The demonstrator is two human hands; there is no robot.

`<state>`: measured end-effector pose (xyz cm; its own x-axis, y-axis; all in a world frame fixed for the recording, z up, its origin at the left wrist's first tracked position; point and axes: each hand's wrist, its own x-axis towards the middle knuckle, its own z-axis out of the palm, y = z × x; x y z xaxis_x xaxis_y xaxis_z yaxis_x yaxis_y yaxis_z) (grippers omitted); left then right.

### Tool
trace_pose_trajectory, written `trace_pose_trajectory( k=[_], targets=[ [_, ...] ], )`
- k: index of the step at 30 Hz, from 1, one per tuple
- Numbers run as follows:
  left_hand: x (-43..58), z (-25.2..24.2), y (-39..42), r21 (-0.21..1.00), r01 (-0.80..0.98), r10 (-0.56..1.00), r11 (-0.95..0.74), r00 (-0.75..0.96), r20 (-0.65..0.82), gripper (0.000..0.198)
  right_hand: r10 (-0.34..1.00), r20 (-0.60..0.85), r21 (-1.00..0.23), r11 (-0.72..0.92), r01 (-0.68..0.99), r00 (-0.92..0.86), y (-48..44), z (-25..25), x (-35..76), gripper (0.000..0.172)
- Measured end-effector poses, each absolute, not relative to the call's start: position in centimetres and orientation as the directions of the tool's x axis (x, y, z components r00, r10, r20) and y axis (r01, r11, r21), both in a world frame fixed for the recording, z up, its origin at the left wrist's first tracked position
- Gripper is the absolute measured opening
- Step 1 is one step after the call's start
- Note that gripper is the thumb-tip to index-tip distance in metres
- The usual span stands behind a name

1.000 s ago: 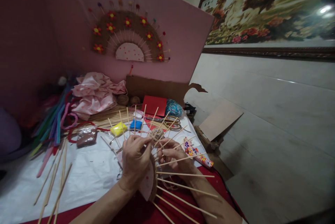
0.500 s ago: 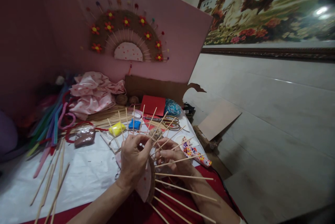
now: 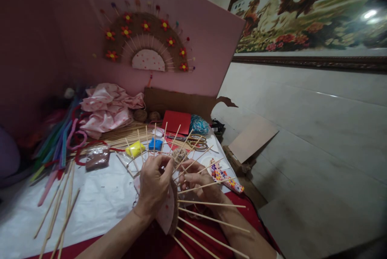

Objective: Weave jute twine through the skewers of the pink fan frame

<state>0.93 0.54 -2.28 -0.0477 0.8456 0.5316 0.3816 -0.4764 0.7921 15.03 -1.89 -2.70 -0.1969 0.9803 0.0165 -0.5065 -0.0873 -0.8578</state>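
A half-round fan frame (image 3: 167,214) is held up in front of me. Its base is covered in pale dotted cloth with a brown edge, and thin wooden sticks (image 3: 216,204) spread out from it. My left hand (image 3: 155,184) is closed on the frame's upper edge, thumb and forefinger pinched together. On the other side, my right hand (image 3: 199,180) reaches in among the sticks with bent fingers pressed together. Whatever lies between those fingertips is too small to make out. A ball of twine (image 3: 180,153) sits just beyond the hands.
Loose sticks (image 3: 62,210) lie at left beside pipe cleaners (image 3: 65,142). Yellow (image 3: 135,149), blue (image 3: 155,143) and brown (image 3: 98,158) clay packets, scissors (image 3: 196,141) and a flower-patterned glue gun (image 3: 226,178) surround the work. A finished fan (image 3: 148,29) hangs on the pink board behind.
The frame and its sticks have shifted very slightly left. Both hands keep nearly the same place and grip.
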Motion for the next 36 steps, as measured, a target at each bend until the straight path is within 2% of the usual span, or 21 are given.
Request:
trace_pose_trajectory(
  k=[8, 13, 15, 16, 18, 20, 22, 23, 25, 28, 31, 33, 36],
  targets=[
    [0.7, -1.9, 0.7, 0.893, 0.180, 0.899, -0.413, -0.073, 0.431, 0.013, 0.981, 0.028, -0.859, -0.073, -0.507, -0.189, -2.0, -3.0, 15.2, 0.023],
    [-0.4, -1.2, 0.9, 0.915, 0.010, 0.899, -0.403, -0.183, 0.398, 0.012, 0.985, 0.021, -0.851, -0.073, -0.520, -0.172, -1.7, -3.1, 15.5, 0.022],
    [-1.1, -0.7, 0.9, 0.930, -0.029, 0.915, -0.365, -0.194, 0.353, 0.013, 0.985, 0.016, -0.839, -0.081, -0.538, -0.173, -1.5, -3.1, 15.8, 0.022],
    [-1.6, -0.4, 0.9, 0.947, -0.089, 0.938, -0.308, -0.196, 0.286, 0.012, 0.985, 0.019, -0.829, -0.078, -0.553, -0.169, -1.5, -3.1, 15.9, 0.022],
    [-2.4, 0.1, 0.7, 0.965, -0.113, 0.951, -0.237, -0.229, 0.207, 0.021, 0.988, 0.028, -0.804, -0.067, -0.591, -0.151, -1.5, -2.9, 16.2, 0.023],
    [-3.0, 0.4, 0.3, 0.969, -0.051, 0.919, -0.244, -0.332, 0.214, 0.028, 0.991, 0.040, -0.778, -0.050, -0.626, -0.128, -1.6, -2.6, 16.4, 0.023],
    [-3.2, 0.4, -0.1, 0.983, -0.090, 0.904, -0.162, -0.413, 0.111, 0.038, 0.993, 0.060, -0.756, -0.023, -0.654, -0.104, -1.7, -2.3, 16.6, 0.023],
    [-3.1, 0.3, -0.3, 0.981, -0.171, 0.923, -0.091, -0.385, 0.019, 0.041, 0.993, 0.072, -0.745, -0.009, -0.667, -0.094, -1.7, -2.2, 16.6, 0.023],
    [-2.7, 0.0, -0.8, 0.927, -0.371, 0.963, 0.061, -0.222, -0.153, 0.037, 0.993, 0.087, -0.732, 0.009, -0.681, -0.080, -1.8, -2.1, 16.7, 0.024],
    [-1.8, -0.4, -1.3, 0.795, -0.558, 0.967, 0.235, 0.050, -0.251, 0.026, 0.995, 0.075, -0.734, 0.006, -0.679, -0.072, -1.7, -2.4, 16.8, 0.025],
    [-1.3, -0.3, -1.6, 0.719, -0.578, 0.921, 0.386, 0.193, -0.339, 0.022, 0.992, 0.088, -0.743, 0.002, -0.669, -0.095, -1.8, -2.8, 16.8, 0.027],
    [-1.4, 0.0, -1.8, 0.677, -0.580, 0.888, 0.453, 0.231, -0.397, 0.019, 0.984, 0.111, -0.765, -0.006, -0.644, -0.141, -1.9, -2.9, 16.7, 0.034],
    [-2.2, 0.7, -2.0, 0.659, -0.610, 0.892, 0.440, 0.214, -0.398, 0.013, 0.970, 0.093, -0.835, -0.047, -0.548, -0.226, -2.1, -2.6, 16.8, 0.044]
  ],
)
